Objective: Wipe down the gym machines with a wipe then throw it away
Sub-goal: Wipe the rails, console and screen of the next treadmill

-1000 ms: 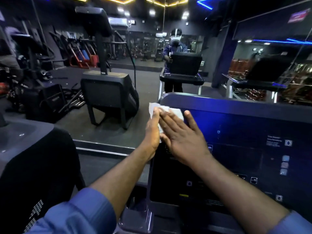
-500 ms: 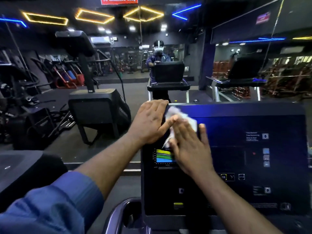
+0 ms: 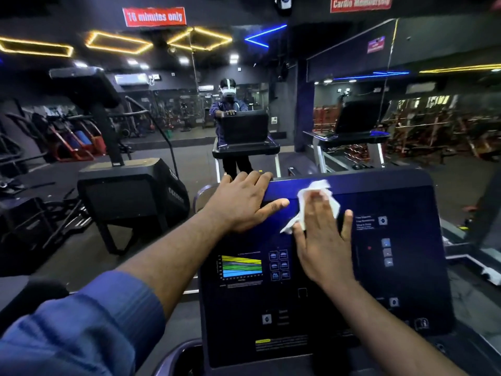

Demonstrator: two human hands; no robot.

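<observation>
A person stands at a treadmill's dark, glossy, flat console panel, facing a mirrored wall. The right hand lies flat on the upper part of the panel, fingers straight and slightly spread, pressing a crumpled white paper wipe against the surface without gripping it. The wipe sits under the index and middle fingers. Its bunched top shows beyond the fingertips near the panel's top edge, and a thin tail pokes out beside the thumb. Its long axis therefore runs on a slant, from the tail at the thumb up past the fingertips.

The left hand rests on the panel's top left corner. Its fingers are laid over the edge and its thumb stretches along the front, pointing toward the wipe but not touching it.

To wipe well, it seems best to keep the palm flat and the pressure even. The bunched wipe should be spread wider under all the fingers, then swept in overlapping passes toward the unwiped buttons beyond the little finger.
</observation>
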